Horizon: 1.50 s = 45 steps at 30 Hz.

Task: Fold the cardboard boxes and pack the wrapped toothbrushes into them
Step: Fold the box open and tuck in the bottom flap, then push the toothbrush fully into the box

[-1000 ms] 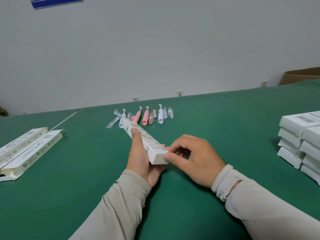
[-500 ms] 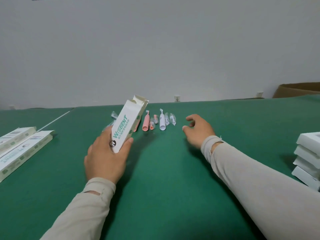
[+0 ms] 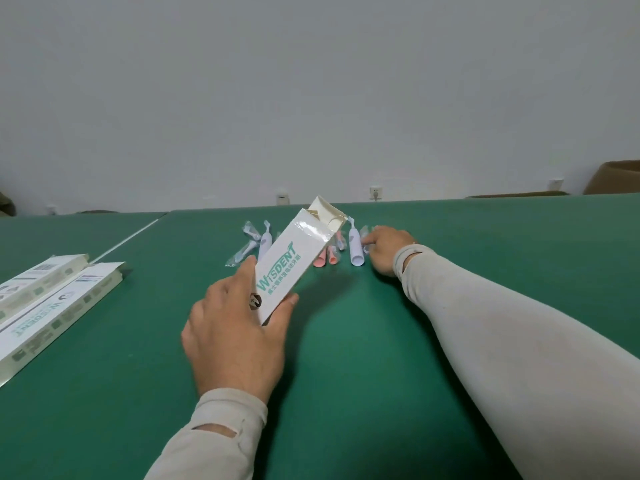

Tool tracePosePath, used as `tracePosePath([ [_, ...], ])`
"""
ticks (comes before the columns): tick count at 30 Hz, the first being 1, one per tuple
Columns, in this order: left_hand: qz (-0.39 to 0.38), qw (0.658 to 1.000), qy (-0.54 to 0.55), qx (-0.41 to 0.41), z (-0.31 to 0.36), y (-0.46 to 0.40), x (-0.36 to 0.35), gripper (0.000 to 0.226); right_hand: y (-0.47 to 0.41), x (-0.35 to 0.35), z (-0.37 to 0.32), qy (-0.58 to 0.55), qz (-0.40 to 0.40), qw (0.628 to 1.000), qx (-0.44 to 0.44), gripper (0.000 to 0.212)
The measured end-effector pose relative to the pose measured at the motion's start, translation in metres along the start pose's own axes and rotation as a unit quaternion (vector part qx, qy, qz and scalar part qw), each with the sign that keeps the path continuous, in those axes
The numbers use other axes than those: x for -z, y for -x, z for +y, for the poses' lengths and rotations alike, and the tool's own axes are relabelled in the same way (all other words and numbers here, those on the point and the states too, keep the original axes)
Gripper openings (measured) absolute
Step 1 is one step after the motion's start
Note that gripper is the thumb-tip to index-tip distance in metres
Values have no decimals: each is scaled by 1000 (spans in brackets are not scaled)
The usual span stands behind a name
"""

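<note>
At the far left of the green table (image 3: 346,358) lie two flat, unfolded boxes (image 3: 52,306) side by side, their printed faces up. Moving inward, a few wrapped toothbrushes (image 3: 258,242) in clear film sit near the table's far edge, a pale one among them. In front of them the left hand (image 3: 235,341) grips the folded box (image 3: 287,268) by its lower end, thumb on one side and fingers curled round the other; the box is lifted off the table and tilted, its open top flaps pointing up and away to the right, the teal "WISDENT" lettering facing us. Just behind the box, two pink toothbrushes (image 3: 327,258) lie on the cloth, partly hidden by it. Next to these lies a white toothbrush (image 3: 356,249), handle toward us. The right hand (image 3: 386,251) is stretched out just beside it, fingers curled at a clear wrapper by the white brush; whether they pinch it I cannot tell. At the far right corner a brown carton (image 3: 616,178) stands beyond the table.
</note>
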<state>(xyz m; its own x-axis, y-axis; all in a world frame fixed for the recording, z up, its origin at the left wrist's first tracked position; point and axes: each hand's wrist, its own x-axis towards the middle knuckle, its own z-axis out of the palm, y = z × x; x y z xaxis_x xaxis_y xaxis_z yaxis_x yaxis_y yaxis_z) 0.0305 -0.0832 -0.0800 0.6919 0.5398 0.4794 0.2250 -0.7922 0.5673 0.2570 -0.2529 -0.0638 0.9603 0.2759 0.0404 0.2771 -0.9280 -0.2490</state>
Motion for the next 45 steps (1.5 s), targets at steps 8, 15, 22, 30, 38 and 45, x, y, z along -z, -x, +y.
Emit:
tracePosePath([
  [8,9,998,49,30,-2,-1,-3,72,7,-6,5,-1,101,994,-47,35],
  [15,11,998,48,25,0,0,-4,71,2,0,-22,9,30,999,-33,53],
  [22,4,999,42,19,-6,-3,-3,72,25,1,-21,32,-37,998,-34,74],
  [30,-16,999,51,-5,0,-2,1,72,140,8,10,41,9,998,-42,54],
  [38,-56,990,123,-34,1,7,-2,82,233,10,29,48,47,998,-17,30],
  [45,-76,984,125,-101,26,24,-1,53,233,12,34,85,94,991,-44,37],
])
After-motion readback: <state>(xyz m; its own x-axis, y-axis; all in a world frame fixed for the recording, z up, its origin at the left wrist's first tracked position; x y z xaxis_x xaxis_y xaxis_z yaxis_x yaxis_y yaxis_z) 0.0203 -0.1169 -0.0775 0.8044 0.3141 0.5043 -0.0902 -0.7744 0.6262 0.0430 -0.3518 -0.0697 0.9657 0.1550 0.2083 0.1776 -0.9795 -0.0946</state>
